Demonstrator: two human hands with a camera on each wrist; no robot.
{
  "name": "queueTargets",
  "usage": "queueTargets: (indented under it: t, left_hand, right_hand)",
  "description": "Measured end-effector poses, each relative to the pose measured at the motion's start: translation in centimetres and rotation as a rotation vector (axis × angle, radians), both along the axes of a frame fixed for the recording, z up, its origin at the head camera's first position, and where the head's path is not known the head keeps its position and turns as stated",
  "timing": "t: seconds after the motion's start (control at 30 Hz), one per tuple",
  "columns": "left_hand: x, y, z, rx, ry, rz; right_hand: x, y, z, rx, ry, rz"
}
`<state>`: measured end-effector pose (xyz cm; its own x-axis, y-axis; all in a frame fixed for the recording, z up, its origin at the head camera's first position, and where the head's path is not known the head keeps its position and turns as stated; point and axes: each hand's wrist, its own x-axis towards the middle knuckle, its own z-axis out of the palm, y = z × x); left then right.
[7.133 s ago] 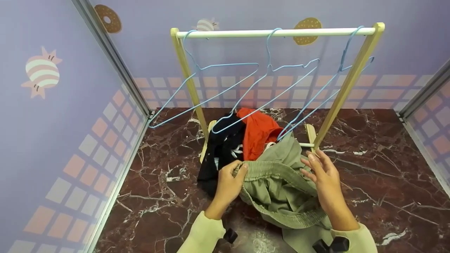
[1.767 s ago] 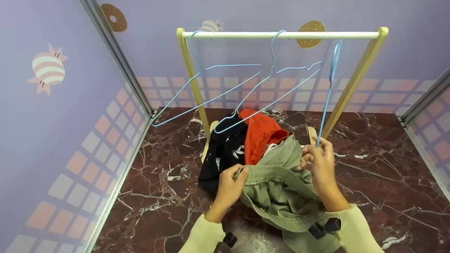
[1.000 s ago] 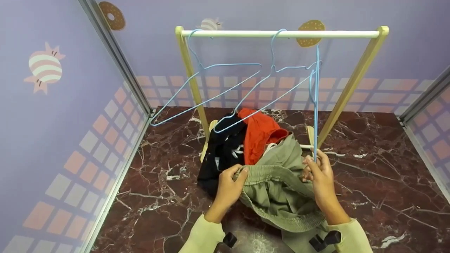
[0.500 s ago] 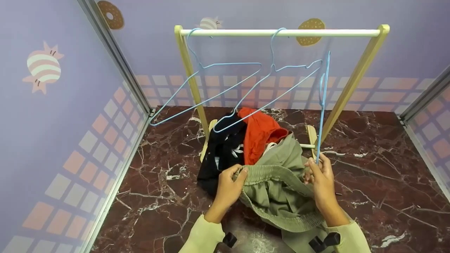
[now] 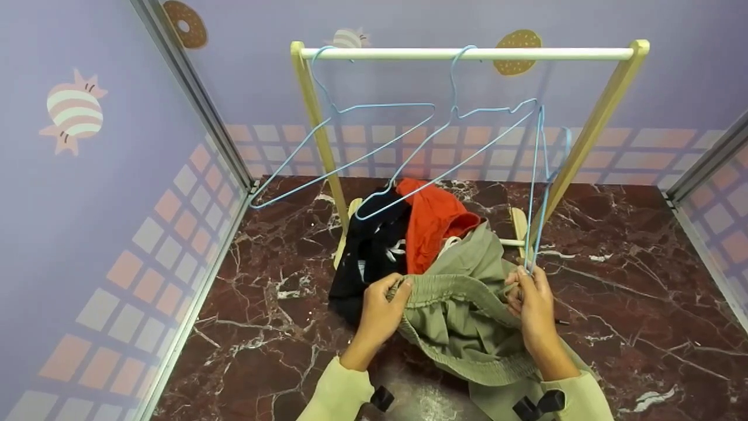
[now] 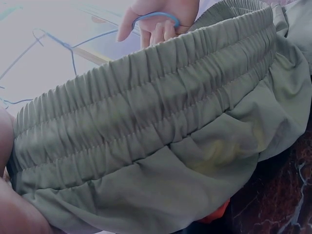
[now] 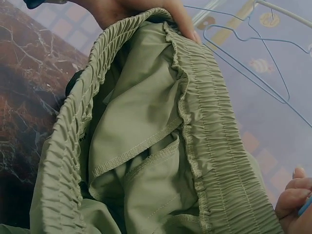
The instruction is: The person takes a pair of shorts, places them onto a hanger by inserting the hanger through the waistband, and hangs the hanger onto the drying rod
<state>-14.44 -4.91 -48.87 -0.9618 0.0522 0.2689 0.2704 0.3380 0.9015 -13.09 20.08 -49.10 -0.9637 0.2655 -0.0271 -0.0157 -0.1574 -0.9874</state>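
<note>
From where I stand, the person's left hand [image 5: 383,307] pinches the rim of a green garment [image 5: 459,287] at one side of its gathered waistband, thumb against fingers; the right hand [image 5: 537,310], just beside the other side of that waistband, grips one end of a blue hanger [image 5: 543,202] (whether it touches the cloth too, I cannot tell); that hanger stands steeply tilted, its hook below the rail [image 5: 397,53] and apart from it. The green garment lies in front of the rack, its waistband gaping, partly over a heap with a red garment [image 5: 429,210] and a black garment [image 5: 362,263] on the marbled surface [image 5: 269,345]. I would judge the work to be at an early stage; what is done is that the hanger is off the rail and the waistband lies open; what is left is plain too, as no cloth is on the held hanger, and the left-end hanger [image 5: 333,111] and the middle hanger [image 5: 454,111] hang bare from the rail, with the red and black clothes untouched by either hand.
</note>
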Motion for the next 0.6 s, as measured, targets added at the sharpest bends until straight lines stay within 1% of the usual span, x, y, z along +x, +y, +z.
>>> queueTargets:
  t: [0.33, 0.6]
  left_hand:
    - [-0.05, 0.11, 0.07, 0.009, -0.004, 0.0]
    - [-0.05, 0.11, 0.09, 0.019, -0.006, -0.001]
  right_hand:
    - [0.23, 0.37, -0.06, -0.12, 0.048, 0.092]
    - [0.45, 0.56, -0.25, -0.124, 0.062, 0.132]
